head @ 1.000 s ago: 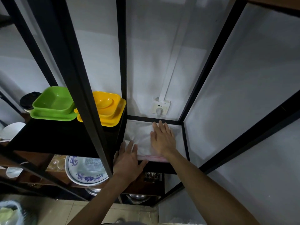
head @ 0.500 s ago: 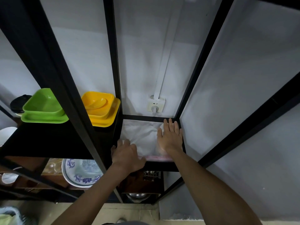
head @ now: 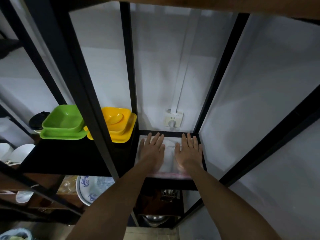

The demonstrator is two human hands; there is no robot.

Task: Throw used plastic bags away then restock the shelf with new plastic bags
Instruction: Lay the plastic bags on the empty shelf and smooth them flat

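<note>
A flat stack of clear plastic bags point(head: 169, 153) with a pink strip along its front edge lies on the small black shelf point(head: 171, 183) in the right bay of the rack. My left hand point(head: 152, 149) rests flat on the left half of the stack, fingers spread. On the right half, my right hand point(head: 189, 151) lies flat in the same way. Both palms press down on the bags and neither hand grips anything.
Green dishes point(head: 63, 124) and yellow dishes point(head: 116, 124) stand on the neighbouring black shelf to the left. A wall socket point(head: 173, 119) sits just behind the bags. Black frame posts point(head: 97, 108) flank the bay. A blue-patterned plate point(head: 90, 187) and metal bowls sit on lower shelves.
My left hand moved from the stack's front left corner up onto the bags and opened flat. My right hand shifted to the right half. The camera moved closer.
</note>
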